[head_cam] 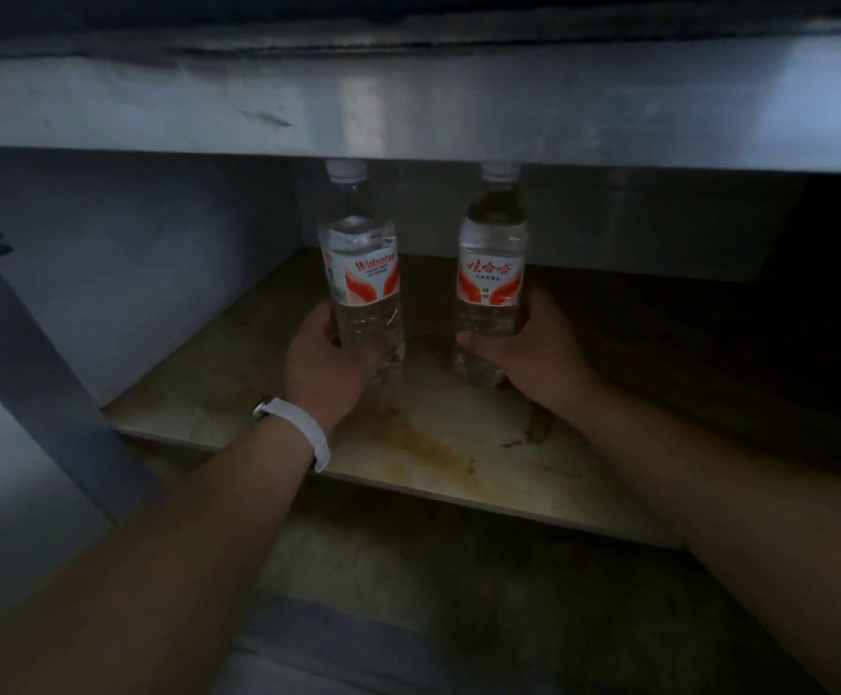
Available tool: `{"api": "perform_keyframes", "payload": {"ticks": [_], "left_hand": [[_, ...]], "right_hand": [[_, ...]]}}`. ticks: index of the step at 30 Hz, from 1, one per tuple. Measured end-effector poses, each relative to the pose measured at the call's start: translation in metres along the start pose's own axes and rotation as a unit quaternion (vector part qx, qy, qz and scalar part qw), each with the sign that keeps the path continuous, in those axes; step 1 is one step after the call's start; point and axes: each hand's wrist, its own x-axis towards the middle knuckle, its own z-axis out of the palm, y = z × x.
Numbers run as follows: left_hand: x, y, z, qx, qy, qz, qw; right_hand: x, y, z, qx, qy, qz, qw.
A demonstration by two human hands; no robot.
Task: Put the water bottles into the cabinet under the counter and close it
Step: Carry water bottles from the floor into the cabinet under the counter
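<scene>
Water bottle one (360,273), at eleven o'clock, is in our left hand (325,368), fingers wrapped round its lower half. Water bottle two (491,278), at one o'clock, is gripped likewise by our right hand (533,353). Both stand upright, white-capped, inside the open cabinet over its one stained shelf (458,443). One white wristband (303,428) circles our left wrist.

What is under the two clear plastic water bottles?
The stained cabinet shelf lies under the left clear plastic bottle and the right bottle. The left hand and right hand partly hide their bases, so contact is unclear.
</scene>
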Motion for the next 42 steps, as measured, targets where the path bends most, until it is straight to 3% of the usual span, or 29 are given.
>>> {"api": "perform_keyframes", "payload": {"ticks": [16,20,23,30,36,42], "left_hand": [[-0.034,0.004,-0.026,0.058,-0.030,0.018,0.998],[-0.063,-0.010,-0.052,0.150,-0.026,0.089,0.984],[-0.080,-0.021,-0.071,0.232,-0.024,0.125,0.964],[-0.118,-0.045,-0.104,0.380,-0.036,0.251,0.890],[-0.148,-0.031,-0.146,0.437,-0.099,0.177,0.876],[-0.188,0.054,-0.204,0.455,-0.137,0.083,0.876]], "right_hand": [[-0.020,-0.009,-0.006,-0.053,-0.028,0.013,0.998],[-0.065,-0.021,-0.006,-0.120,-0.037,0.020,0.992],[-0.089,-0.031,-0.001,-0.229,-0.090,0.005,0.969],[-0.112,-0.053,0.037,-0.422,-0.192,-0.167,0.870],[-0.131,-0.088,0.067,-0.453,-0.267,-0.186,0.830],[-0.151,-0.175,0.048,-0.397,-0.305,-0.173,0.848]]}}
